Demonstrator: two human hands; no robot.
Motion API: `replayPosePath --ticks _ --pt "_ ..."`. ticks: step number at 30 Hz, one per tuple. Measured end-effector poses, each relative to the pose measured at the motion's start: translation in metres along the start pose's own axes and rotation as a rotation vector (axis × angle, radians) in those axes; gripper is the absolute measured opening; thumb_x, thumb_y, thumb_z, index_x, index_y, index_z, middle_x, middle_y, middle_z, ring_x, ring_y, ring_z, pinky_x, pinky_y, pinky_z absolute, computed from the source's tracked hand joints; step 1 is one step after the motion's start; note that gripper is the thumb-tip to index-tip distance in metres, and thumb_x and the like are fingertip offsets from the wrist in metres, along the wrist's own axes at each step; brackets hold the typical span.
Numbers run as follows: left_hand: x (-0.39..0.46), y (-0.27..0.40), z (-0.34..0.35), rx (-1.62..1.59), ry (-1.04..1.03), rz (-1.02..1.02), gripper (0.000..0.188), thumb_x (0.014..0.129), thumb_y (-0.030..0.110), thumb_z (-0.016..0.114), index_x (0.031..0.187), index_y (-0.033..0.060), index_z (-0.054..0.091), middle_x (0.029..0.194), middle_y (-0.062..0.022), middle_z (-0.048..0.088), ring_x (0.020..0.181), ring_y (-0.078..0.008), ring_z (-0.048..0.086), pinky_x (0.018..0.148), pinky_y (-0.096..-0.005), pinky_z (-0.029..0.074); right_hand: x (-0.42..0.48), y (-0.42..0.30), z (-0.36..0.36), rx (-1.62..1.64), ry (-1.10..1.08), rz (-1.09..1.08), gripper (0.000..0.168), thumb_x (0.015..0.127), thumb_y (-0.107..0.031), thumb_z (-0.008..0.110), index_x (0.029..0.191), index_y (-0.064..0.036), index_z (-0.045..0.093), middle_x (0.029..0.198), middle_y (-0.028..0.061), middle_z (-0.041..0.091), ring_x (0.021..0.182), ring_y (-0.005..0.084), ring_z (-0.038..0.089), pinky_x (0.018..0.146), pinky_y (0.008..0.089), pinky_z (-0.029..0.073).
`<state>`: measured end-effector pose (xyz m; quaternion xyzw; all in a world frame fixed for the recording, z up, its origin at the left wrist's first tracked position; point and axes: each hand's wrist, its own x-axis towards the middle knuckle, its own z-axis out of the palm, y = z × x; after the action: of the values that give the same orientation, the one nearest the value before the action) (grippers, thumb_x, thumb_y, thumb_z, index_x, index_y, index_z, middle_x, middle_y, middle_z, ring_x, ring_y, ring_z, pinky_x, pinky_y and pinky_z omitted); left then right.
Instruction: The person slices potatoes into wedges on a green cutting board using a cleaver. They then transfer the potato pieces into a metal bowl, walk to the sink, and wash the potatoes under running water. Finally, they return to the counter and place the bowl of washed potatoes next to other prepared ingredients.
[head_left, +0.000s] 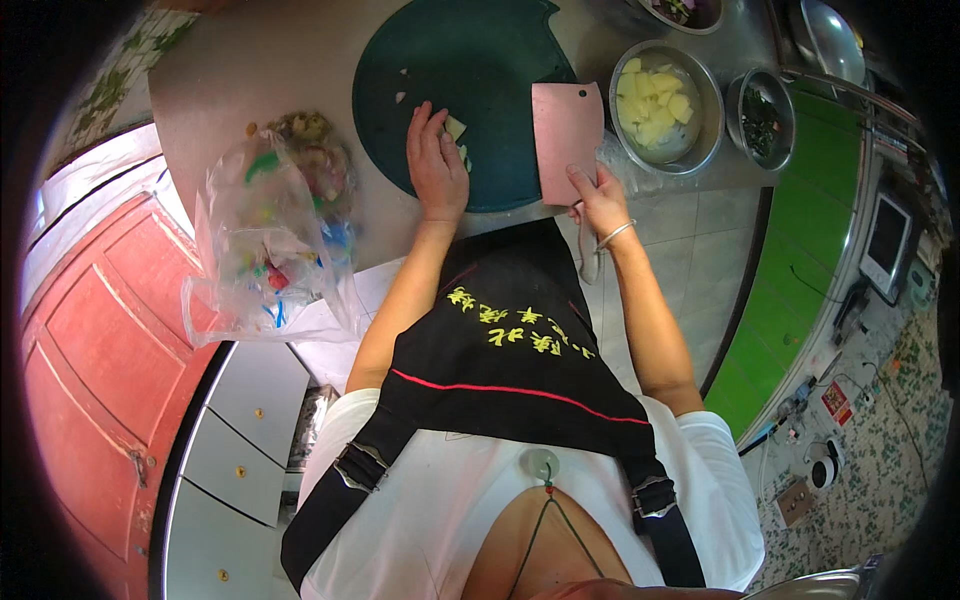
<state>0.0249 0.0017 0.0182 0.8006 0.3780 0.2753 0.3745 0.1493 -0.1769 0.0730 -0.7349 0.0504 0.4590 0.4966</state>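
A round dark green cutting board (502, 142) lies on the counter before me. My left hand (439, 161) rests on its left part, fingers lying against pale cut vegetable pieces (455, 127); whether it grips any of them I cannot tell. My right hand (598, 196) holds a cleaver (568, 135) at the board's right edge, its broad blade looking pinkish and pointing away from me. Two small pale bits (400, 97) lie farther left on the board. Right of the cleaver stands a metal bowl (713, 112) with peeled, cut potato pieces (660, 101), seemingly in water.
A clear plastic bag (247, 225) with mixed scraps hangs over the counter's left front edge. A small metal bowl of chopped dark greens (760, 120) stands far right. Another metal bowl (705, 26) with purplish pieces is at the back right. A red door (112, 352) is at left.
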Motion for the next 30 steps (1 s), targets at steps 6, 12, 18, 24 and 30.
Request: replayPosePath --ticks 6,12,18,24,30 --pt "0.001 0.007 0.009 0.010 0.014 -0.013 0.031 0.090 0.006 0.044 0.118 0.0028 0.055 0.131 -0.0163 0.047 0.125 -0.0328 0.042 0.103 -0.0387 0.034 0.017 0.023 0.055 -0.022 -0.075 -0.052 0.027 0.088 -0.028 0.060 0.099 -0.004 0.059 0.065 0.0018 0.056 0.044 0.0098 0.050 0.041 0.0250 0.043" --pt "0.006 0.023 0.016 -0.116 0.048 -0.064 0.031 0.090 0.008 0.046 0.120 0.0031 0.053 0.128 -0.0154 0.050 0.121 -0.0310 0.045 0.101 -0.0381 0.035 0.031 0.015 0.093 -0.315 -0.119 -0.368 0.030 0.087 -0.027 0.054 0.100 -0.001 0.058 0.077 0.0212 0.063 0.066 0.0344 0.063 0.062 0.0401 0.048" --pt "0.011 0.092 0.034 -0.305 -0.071 0.085 0.019 0.085 0.008 0.060 0.103 0.0036 0.059 0.123 -0.0113 0.055 0.116 -0.0277 0.049 0.098 -0.0370 0.037 -0.010 -0.008 0.042 -0.008 -0.143 -0.204 0.030 0.096 -0.031 0.042 0.103 -0.003 0.051 0.062 0.0075 0.056 0.044 0.0163 0.055 0.041 0.0306 0.043" --pt "0.032 0.173 0.117 -0.344 -0.133 0.485 0.012 0.081 0.007 0.060 0.092 0.0033 0.054 0.107 -0.0156 0.055 0.104 -0.0346 0.051 0.092 -0.0412 0.039 -0.079 -0.045 -0.090 0.098 0.111 -0.167 0.028 0.096 -0.033 0.049 0.091 -0.006 0.050 0.061 -0.0004 0.050 0.041 0.0087 0.050 0.035 0.0228 0.040" --pt "0.052 0.213 0.164 -0.562 -0.178 -0.073 0.014 0.090 0.011 0.050 0.098 0.0041 0.059 0.110 -0.0116 0.057 0.105 -0.0259 0.051 0.093 -0.0378 0.038 -0.076 -0.027 -0.219 1.459 -0.683 -0.014 0.033 0.098 -0.032 0.041 0.074 -0.009 0.040 0.055 0.0040 0.040 0.035 0.0126 0.039 0.031 0.0239 0.036"
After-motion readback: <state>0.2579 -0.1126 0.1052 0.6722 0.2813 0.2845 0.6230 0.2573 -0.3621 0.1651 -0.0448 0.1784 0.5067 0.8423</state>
